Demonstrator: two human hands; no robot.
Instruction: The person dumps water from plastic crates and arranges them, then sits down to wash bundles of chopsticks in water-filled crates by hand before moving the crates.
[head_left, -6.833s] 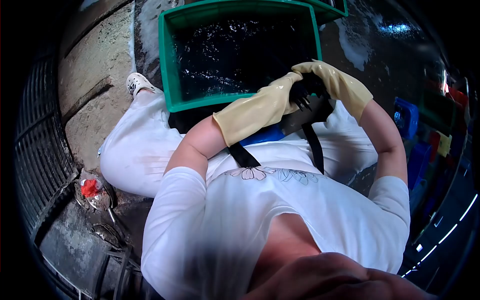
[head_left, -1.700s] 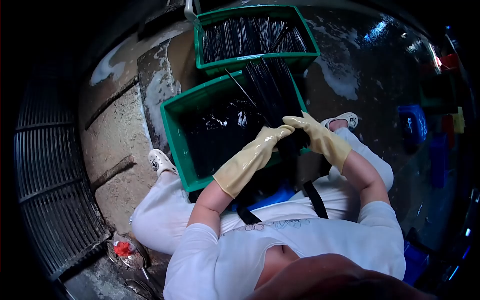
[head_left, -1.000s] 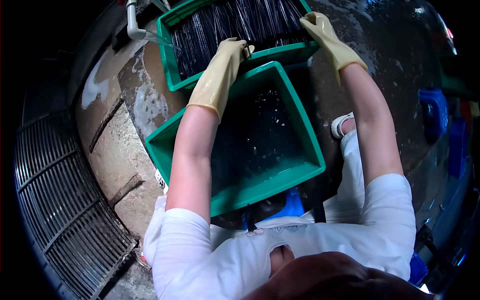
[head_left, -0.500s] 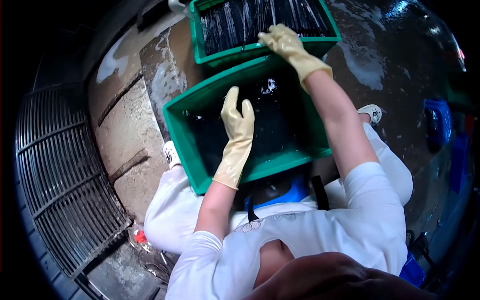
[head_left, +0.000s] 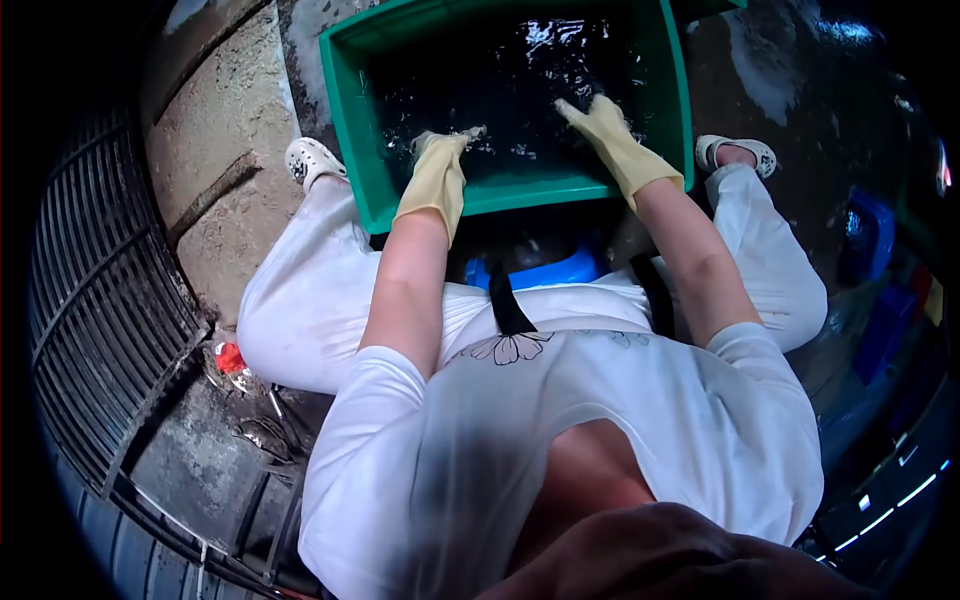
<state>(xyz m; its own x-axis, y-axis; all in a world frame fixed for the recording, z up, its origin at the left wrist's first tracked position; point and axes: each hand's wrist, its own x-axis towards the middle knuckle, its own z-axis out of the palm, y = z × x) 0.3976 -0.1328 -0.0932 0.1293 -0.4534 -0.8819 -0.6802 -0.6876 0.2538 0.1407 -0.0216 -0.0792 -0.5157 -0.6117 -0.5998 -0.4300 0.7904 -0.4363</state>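
A green plastic tub [head_left: 352, 130] of dark, rippling water [head_left: 500, 85] stands between the knees. My left hand [head_left: 438, 165], in a cream rubber glove, dips into the water near the tub's front left. Its thumb points right at the surface, and the other fingers are under water. To the right, my right hand [head_left: 610, 140], gloved the same way, reaches into the water with its thumb apart from the fingers. Its fingertips are lost in the dark water. Whether either hand holds anything below the surface cannot be seen.
Part of a blue stool [head_left: 550, 272] shows below the tub. Left lies a slatted metal rack [head_left: 105, 270] on the floor. Blue plastic containers [head_left: 866, 235] stand at right. A corner of another green crate [head_left: 708, 8] shows at the top, beside wet floor [head_left: 790, 70].
Both hands have gone down into the tub's water; the right came back from the far crate of dark strips. The view has shifted, leaving most of that crate out of frame.
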